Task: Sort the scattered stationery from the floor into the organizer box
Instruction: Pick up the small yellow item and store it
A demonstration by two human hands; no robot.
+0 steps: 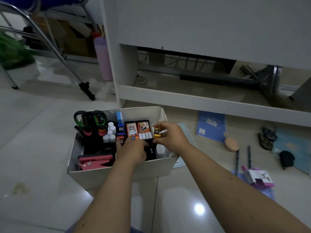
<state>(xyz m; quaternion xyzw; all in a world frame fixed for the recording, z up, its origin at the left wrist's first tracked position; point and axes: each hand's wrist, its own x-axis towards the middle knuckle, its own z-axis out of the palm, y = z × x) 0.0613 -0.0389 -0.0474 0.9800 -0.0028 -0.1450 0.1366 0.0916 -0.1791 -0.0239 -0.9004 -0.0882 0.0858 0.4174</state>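
A white organizer box [117,174] stands on the tiled floor in front of me. It holds scissors [90,121] with green and black handles, white caps [110,132], a blue stapler [120,123], a red hole punch [94,161] and an ink box [132,130] in a black tray. My right hand [170,135] pinches a small orange and black item [157,132] over the tray's right side. My left hand [131,150] reaches into the box, fingers down among the black tray's contents; what it touches is hidden.
A blue notebook [211,126], a peach round pouch [231,143], two pens [237,161], a pink and white packet [259,178], a black object [287,158] and dark binder clips [266,137] lie on the floor to the right. White desk [202,98] behind; chair legs [67,64] far left.
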